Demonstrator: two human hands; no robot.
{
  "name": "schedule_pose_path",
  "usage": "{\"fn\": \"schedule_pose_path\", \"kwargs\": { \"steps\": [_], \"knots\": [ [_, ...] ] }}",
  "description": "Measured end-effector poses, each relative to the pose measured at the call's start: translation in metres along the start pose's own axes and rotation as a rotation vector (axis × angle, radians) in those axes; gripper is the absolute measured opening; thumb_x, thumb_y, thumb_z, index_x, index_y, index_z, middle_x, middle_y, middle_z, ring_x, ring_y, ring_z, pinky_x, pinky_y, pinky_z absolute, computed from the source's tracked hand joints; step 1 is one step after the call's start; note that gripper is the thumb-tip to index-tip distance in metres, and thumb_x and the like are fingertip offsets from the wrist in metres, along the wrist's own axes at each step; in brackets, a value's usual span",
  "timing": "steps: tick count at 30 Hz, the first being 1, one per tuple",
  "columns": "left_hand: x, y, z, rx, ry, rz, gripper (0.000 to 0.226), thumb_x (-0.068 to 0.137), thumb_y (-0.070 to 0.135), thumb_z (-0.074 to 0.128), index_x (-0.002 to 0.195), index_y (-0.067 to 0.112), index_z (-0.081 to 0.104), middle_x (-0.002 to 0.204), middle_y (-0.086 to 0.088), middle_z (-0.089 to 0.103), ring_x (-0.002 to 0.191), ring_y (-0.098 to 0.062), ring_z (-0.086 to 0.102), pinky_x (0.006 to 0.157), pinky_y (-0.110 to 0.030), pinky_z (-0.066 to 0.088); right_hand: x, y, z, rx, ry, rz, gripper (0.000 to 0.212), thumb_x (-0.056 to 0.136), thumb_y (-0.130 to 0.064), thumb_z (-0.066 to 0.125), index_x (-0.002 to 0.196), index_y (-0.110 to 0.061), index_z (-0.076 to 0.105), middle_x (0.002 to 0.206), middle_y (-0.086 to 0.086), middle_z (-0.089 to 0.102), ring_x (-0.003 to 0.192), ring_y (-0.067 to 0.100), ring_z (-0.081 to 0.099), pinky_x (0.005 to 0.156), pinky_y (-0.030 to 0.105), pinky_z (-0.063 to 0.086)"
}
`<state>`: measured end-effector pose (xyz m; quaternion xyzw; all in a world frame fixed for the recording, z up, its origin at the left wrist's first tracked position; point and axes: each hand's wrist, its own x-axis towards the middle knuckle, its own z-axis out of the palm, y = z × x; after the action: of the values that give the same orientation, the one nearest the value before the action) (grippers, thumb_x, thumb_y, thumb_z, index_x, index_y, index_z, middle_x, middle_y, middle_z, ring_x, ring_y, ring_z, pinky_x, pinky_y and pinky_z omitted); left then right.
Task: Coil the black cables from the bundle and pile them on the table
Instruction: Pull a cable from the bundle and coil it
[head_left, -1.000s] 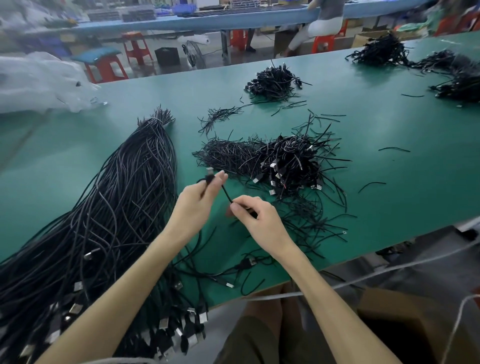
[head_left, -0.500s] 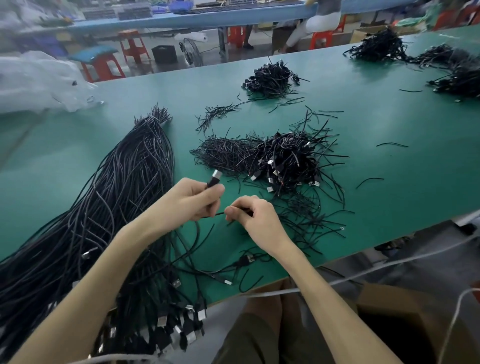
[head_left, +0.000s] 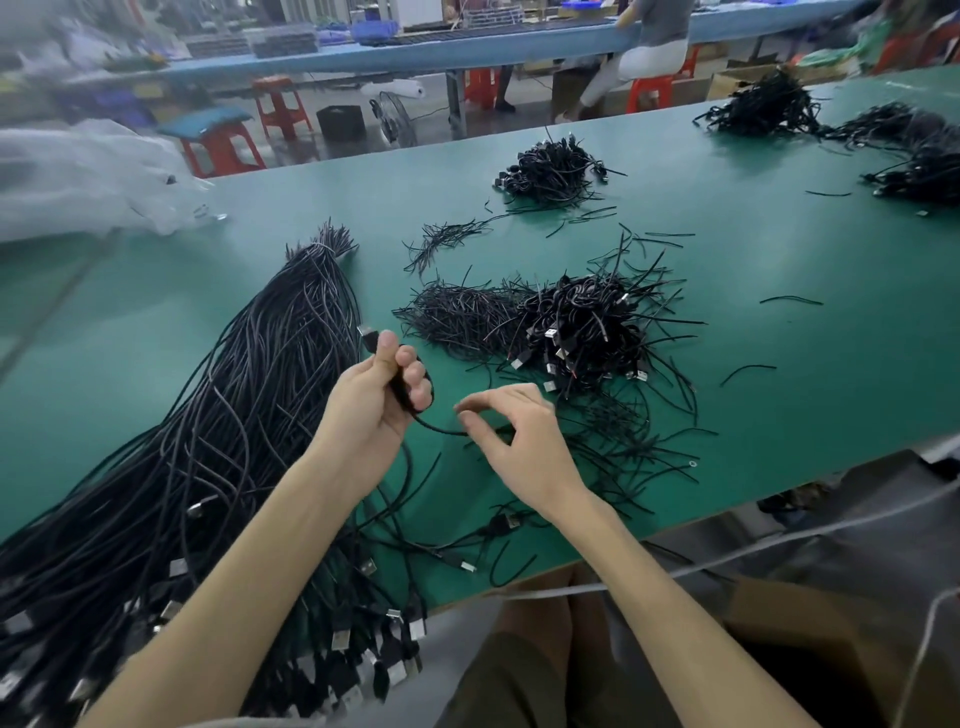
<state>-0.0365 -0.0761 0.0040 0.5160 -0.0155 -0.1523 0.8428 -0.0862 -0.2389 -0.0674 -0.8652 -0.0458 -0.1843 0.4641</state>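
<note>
Over the last second the left hand (head_left: 374, 395) turns its palm towards the camera. It goes from pinching only the plug to clenching a small coil of thin black cable with a silver USB plug (head_left: 401, 387). The plug now sticks out at twelve o'clock above the thumb. The right hand (head_left: 519, 441), a tight pinch before, has loosened: its fingers curve apart. The cable's tail runs to just under the thumb, but I cannot tell whether it is still gripped. I judge the winding nearly finished, with only the short tail left to secure before the coil joins a pile.

Counted:
- One cable is in hand, above the smooth green table (head_left: 831, 415).
- One long bundle of straight black cables (head_left: 234, 415) lies at nine o'clock of the hands, passing under the left forearm.
- One near pile of coiled black cables (head_left: 587, 322) sits at one o'clock.
- One heap of thin black wire ties (head_left: 457, 317) touches that pile's left side.
- One further coiled pile (head_left: 550, 169) lies at twelve o'clock.
- At least two more piles, blurred, lie at two o'clock.
</note>
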Motion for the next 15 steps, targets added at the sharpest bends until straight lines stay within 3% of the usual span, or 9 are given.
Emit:
{"fn": "schedule_pose_path", "kwargs": {
  "steps": [3, 6, 11, 15],
  "knots": [
    [0.005, -0.009, 0.004, -0.137, 0.022, 0.012, 0.037, 0.109, 0.033, 0.039, 0.081, 0.013, 0.052, 0.072, 0.000, 0.067, 0.071, -0.016, 0.070, 0.063, -0.023, 0.056, -0.003, -0.007, 0.002, -0.233, 0.108, -0.148, 0.023, 0.101, -0.030, 0.062, 0.119, -0.019, 0.070, 0.115, -0.011, 0.068, 0.123, 0.012, 0.051, 0.115, 0.044, 0.027],
    [0.009, -0.015, 0.007, -0.168, 0.047, 0.023, 0.039, 0.110, 0.030, 0.038, 0.081, 0.010, 0.053, 0.092, -0.006, 0.078, 0.089, -0.019, 0.077, 0.070, -0.025, 0.060, -0.004, -0.016, 0.000, -0.556, 0.162, -0.275, 0.026, 0.102, -0.030, 0.057, 0.121, -0.017, 0.069, 0.117, -0.007, 0.069, 0.128, 0.019, 0.053, 0.120, 0.055, 0.021],
    [0.013, -0.021, 0.009, -0.119, 0.187, 0.090, 0.036, 0.110, 0.028, 0.042, 0.081, 0.011, 0.055, 0.082, -0.001, 0.077, 0.075, -0.015, 0.074, 0.065, -0.024, 0.058, 0.004, -0.044, -0.011, -0.850, 0.076, -0.200, 0.043, 0.105, -0.048, 0.041, 0.118, -0.019, 0.070, 0.113, -0.006, 0.072, 0.136, 0.023, 0.046, 0.122, 0.061, 0.008],
    [0.019, -0.021, 0.010, -0.183, 0.229, 0.171, 0.034, 0.109, 0.028, 0.044, 0.082, 0.010, 0.055, 0.082, -0.002, 0.073, 0.071, -0.013, 0.068, 0.064, -0.022, 0.054, 0.002, -0.059, -0.021, -0.887, 0.072, -0.116, 0.051, 0.102, -0.056, 0.040, 0.132, -0.020, 0.061, 0.127, -0.004, 0.066, 0.141, 0.025, 0.041, 0.121, 0.063, 0.000]
  ]
}}
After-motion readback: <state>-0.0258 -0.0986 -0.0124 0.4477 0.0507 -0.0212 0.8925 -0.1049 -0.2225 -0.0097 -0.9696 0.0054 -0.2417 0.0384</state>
